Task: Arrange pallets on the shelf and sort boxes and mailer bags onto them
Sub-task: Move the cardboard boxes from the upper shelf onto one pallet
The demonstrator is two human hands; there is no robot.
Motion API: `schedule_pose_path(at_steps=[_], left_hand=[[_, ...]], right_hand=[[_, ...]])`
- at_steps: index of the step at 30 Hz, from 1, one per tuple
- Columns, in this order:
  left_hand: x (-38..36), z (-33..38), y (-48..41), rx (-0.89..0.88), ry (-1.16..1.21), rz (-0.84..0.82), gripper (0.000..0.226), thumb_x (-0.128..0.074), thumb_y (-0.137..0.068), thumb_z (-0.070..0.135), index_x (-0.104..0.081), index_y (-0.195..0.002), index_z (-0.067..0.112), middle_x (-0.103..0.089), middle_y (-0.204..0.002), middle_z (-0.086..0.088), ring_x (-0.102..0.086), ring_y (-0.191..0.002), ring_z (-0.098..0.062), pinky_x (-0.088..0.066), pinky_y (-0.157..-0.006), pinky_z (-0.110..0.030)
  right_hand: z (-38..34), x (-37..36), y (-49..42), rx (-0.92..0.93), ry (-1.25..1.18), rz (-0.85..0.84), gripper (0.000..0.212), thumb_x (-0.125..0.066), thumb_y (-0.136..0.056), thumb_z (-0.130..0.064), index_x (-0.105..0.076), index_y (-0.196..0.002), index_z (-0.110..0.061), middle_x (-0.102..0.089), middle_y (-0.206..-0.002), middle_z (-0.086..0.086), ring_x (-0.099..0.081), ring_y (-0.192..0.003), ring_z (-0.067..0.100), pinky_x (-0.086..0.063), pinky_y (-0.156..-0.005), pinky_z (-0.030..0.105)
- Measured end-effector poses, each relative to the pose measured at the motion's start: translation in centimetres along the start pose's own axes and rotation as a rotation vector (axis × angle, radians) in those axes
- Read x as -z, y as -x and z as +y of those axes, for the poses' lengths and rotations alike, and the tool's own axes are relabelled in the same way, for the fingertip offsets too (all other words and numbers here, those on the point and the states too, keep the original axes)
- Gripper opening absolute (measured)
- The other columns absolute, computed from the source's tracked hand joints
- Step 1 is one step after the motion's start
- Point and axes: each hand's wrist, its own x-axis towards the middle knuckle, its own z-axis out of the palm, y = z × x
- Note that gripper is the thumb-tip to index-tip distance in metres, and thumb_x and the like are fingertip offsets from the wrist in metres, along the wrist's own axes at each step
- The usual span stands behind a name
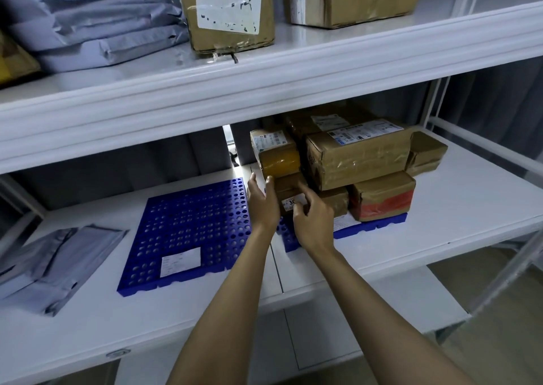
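Where both bare forearms come in over the front lip of the white middle shelf board (117,326), neither hand carries anything clear of the shelf. Near left on that board: loose grey plastic mailer bags (44,267), flat and overlapping. Just right of them, not touching: blue perforated plastic pallet (188,223), with one white paper label (180,261) near its front edge.

Left hand (263,205) is past that pallet's right rear corner. Its fingers (252,183) are straight and close together, along the left side of a small brown cardboard box (289,189). The thumb is spread off them, on the box's front left corner.

Right hand (314,223): fingers bent, tips against the box's front face at its white sticker. How tight, can't tell.

That box sits in the bottom layer, front left of a stack on a second blue plastic pallet (373,226). On top of it: brown box with yellow tape (276,155). To the right: large taped brown carton (358,155), resting on lower boxes, including a brown box with a red tape band (382,199). Small brown parcel (427,152) at the stack's right rear.

Upper shelf: stacked grey mailer bags (94,23) on the left, and a brown carton with a big white label (229,11) beside them.
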Motion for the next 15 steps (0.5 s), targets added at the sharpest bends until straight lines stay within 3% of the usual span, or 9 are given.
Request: schedule_pose_path(at_steps=[4, 7, 9, 15], left_hand=[[1.6, 0.5, 5.2, -0.164, -0.194, 0.021, 0.056, -0.041, -0.100, 0.039, -0.026, -0.149, 0.017, -0.032, -0.154, -0.006, -0.029, -0.141, -0.023, -0.027, -0.111, -0.036], [3.4, 2.0, 9.5, -0.355, -0.319, 0.052, 0.058, -0.037, -0.097, 0.047, -0.034, -0.145, 0.016, -0.038, -0.150, -0.004, -0.031, -0.139, -0.020, -0.024, -0.112, -0.031], [4.1, 4.0, 11.8, -0.503, -0.354, 0.070, 0.061, -0.032, -0.094, 0.050, -0.042, -0.141, 0.014, -0.044, -0.145, -0.003, -0.031, -0.139, -0.020, -0.026, -0.114, -0.036], [5.5, 13.6, 15.8, -0.948, -0.328, 0.157, 0.044, -0.041, -0.095, 0.032, -0.053, -0.128, 0.007, -0.057, -0.130, -0.006, -0.041, -0.130, -0.023, -0.037, -0.107, -0.036]], right_hand=[[0.4, 1.8, 1.8, 0.162, 0.059, 0.070, 0.040, -0.042, -0.100, -0.021, -0.048, -0.140, -0.015, -0.057, -0.135, 0.004, -0.053, -0.124, 0.018, -0.045, -0.103, 0.031], [-0.7, 4.1, 3.6, 0.262, 0.085, 0.158, 0.045, -0.037, -0.099, -0.034, -0.049, -0.139, -0.017, -0.057, -0.135, 0.004, -0.051, -0.126, 0.020, -0.044, -0.102, 0.036], [-2.1, 5.8, 4.4, 0.338, 0.080, 0.216, 0.050, -0.032, -0.097, -0.041, -0.049, -0.138, -0.018, -0.057, -0.135, 0.001, -0.049, -0.127, 0.017, -0.041, -0.102, 0.034], [-8.0, 11.9, 5.3, 0.605, 0.032, 0.422, 0.043, -0.042, -0.093, -0.033, -0.056, -0.127, -0.013, -0.059, -0.126, 0.003, -0.049, -0.117, 0.019, -0.037, -0.099, 0.029]])
